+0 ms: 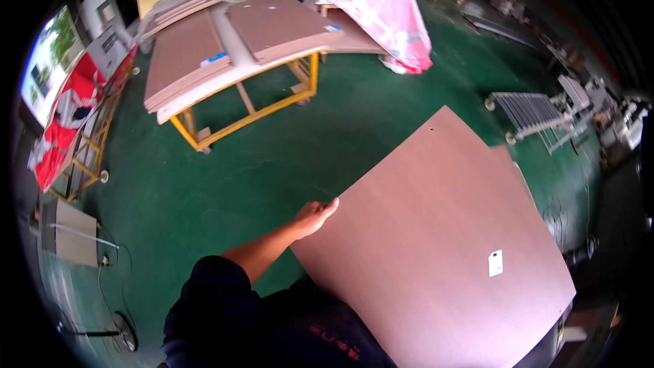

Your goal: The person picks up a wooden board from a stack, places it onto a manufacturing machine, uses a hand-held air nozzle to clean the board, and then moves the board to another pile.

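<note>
A large brown wood-look panel [429,232] fills the lower right, tilted in front of my body. A small white label [495,263] sticks to its face, and a small dark hole shows near its far corner. My left hand [316,218] is closed on the panel's left edge, thumb on the face and the other fingers hidden underneath. Past the panel's right edge, part of another brown board [505,155] shows. My right hand is out of sight.
Ahead to the left stands a yellow-framed cart [255,109] with stacked brown panels [187,61]. Behind it is a plastic-draped stack [381,10]. A roller conveyor [521,110] stands right, a red-draped rack [68,123] far left. A round-based stand [125,331] and cables lie lower left.
</note>
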Tool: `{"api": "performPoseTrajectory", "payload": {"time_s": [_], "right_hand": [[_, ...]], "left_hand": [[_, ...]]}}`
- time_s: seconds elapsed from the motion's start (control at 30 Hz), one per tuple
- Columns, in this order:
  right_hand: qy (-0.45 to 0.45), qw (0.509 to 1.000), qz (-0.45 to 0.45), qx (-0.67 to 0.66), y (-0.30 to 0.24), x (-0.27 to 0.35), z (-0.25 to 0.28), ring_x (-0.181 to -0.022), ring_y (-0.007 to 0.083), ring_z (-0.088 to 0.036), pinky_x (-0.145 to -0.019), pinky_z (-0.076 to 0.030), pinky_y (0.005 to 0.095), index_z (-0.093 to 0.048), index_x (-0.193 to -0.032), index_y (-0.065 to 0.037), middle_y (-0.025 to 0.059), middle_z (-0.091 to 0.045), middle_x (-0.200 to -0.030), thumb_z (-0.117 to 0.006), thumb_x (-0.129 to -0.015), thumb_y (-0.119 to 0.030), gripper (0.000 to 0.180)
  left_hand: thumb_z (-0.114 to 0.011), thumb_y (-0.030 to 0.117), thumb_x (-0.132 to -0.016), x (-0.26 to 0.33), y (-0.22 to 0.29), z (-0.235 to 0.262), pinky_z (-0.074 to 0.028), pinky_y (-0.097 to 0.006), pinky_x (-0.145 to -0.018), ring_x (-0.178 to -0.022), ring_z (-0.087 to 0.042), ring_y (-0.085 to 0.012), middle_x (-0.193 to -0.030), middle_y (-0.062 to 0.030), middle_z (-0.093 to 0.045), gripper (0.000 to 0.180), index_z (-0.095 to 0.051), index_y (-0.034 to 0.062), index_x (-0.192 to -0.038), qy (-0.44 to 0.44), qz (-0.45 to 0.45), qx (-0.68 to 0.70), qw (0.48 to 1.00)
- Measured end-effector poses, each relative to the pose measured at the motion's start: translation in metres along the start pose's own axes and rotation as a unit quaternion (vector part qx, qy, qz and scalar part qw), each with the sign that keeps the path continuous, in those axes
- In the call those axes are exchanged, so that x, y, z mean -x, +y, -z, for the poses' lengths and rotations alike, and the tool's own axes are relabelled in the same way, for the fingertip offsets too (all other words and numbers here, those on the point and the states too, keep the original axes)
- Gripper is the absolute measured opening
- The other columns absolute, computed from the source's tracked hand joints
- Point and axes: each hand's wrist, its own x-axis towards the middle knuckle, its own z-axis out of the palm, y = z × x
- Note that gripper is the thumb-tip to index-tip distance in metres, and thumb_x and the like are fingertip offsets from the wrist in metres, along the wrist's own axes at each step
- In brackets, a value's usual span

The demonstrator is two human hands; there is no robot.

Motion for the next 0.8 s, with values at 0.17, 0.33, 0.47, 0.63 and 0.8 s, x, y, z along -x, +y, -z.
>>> {"api": "performPoseTrajectory", "payload": {"time_s": [0.17, 0.33, 0.47, 0.63, 0.8], "right_hand": [[-0.066, 0.997, 0.043, -0.002, -0.042, 0.034, -0.088, -0.056, 0.0140, -0.041, -0.052, -0.032, 0.0308, -0.054, -0.066, -0.006, 0.0012, -0.042, -0.060, -0.056, -0.088, -0.036, 0.038], [-0.124, 0.989, 0.079, -0.008, -0.071, 0.058, -0.166, -0.057, 0.0146, -0.041, -0.053, -0.033, 0.0317, -0.054, -0.066, -0.006, 0.0016, -0.042, -0.060, -0.055, -0.089, -0.038, 0.039], [-0.164, 0.981, 0.104, -0.016, -0.087, 0.073, -0.232, -0.058, 0.0150, -0.041, -0.055, -0.033, 0.0324, -0.054, -0.066, -0.006, 0.0019, -0.042, -0.061, -0.054, -0.089, -0.039, 0.040], [-0.200, 0.976, 0.055, -0.067, -0.154, 0.136, -0.335, -0.068, 0.0137, -0.040, -0.066, -0.029, 0.0315, -0.046, -0.062, -0.010, 0.0008, -0.038, -0.063, -0.058, -0.086, -0.034, 0.036], [-0.228, 0.968, 0.022, -0.104, -0.203, 0.181, -0.431, -0.056, 0.0132, -0.036, -0.053, -0.027, 0.0290, -0.044, -0.062, -0.012, -0.0013, -0.035, -0.061, -0.059, -0.085, -0.033, 0.035]], "left_hand": [[-0.043, 0.061, -0.091, -0.010, -0.049, 0.109, -0.032, -0.031, -0.055, -0.059, -0.034, -0.0108, -0.058, 0.0022, -0.034, 0.063, -0.040, 0.0053, -0.061, 0.125, 0.010, 0.051, 0.991], [-0.049, 0.059, -0.089, 0.001, -0.068, 0.193, -0.043, -0.029, -0.079, -0.082, -0.052, -0.0109, -0.080, -0.0024, -0.059, 0.064, -0.064, -0.0020, -0.084, 0.307, -0.031, 0.094, 0.947], [-0.052, 0.058, -0.088, 0.017, -0.051, 0.250, -0.042, -0.031, -0.088, -0.095, -0.055, -0.0145, -0.097, -0.0062, -0.063, 0.065, -0.064, -0.0042, -0.102, 0.349, 0.050, 0.129, 0.927], [-0.052, 0.060, -0.088, -0.008, -0.062, 0.313, -0.038, -0.032, -0.096, -0.109, -0.053, -0.0206, -0.116, -0.0124, -0.060, 0.070, -0.059, -0.0037, -0.117, 0.399, 0.098, 0.140, 0.901], [-0.053, 0.059, -0.088, -0.070, -0.062, 0.387, -0.036, -0.032, -0.098, -0.112, -0.052, -0.0215, -0.119, -0.0138, -0.058, 0.072, -0.055, -0.0051, -0.122, 0.439, 0.090, 0.110, 0.887]]}}
